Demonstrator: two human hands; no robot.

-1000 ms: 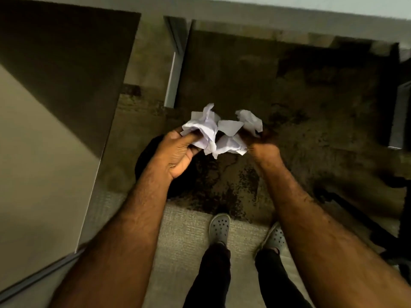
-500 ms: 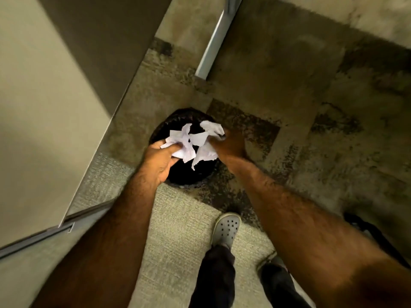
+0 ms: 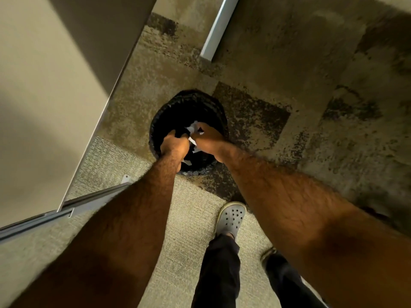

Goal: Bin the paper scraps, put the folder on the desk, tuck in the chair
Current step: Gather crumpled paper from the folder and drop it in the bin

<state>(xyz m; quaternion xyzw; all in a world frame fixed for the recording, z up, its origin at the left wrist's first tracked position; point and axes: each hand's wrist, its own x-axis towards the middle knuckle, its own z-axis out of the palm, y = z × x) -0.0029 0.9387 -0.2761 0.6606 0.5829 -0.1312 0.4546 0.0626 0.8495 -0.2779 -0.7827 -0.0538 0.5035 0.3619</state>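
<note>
A round black bin (image 3: 201, 101) lined with a black bag stands on the carpet below me. Both my hands reach down into its mouth. My left hand (image 3: 174, 143) and my right hand (image 3: 209, 138) are pressed together around crumpled white paper scraps (image 3: 191, 129), of which only small bits show between and under the fingers. A few white bits appear lower inside the bin (image 3: 188, 162). The folder and the chair are out of view.
A beige desk panel (image 3: 44, 90) rises at the left with a metal rail (image 3: 66, 210) along its lower edge. A white desk leg (image 3: 216, 30) stands beyond the bin. My feet in grey clogs (image 3: 231, 217) stand on the carpet just behind the bin.
My hands have gone from holding the paper wad above the floor to down inside the bin's mouth, and much less of the paper shows. The view has tilted further down.
</note>
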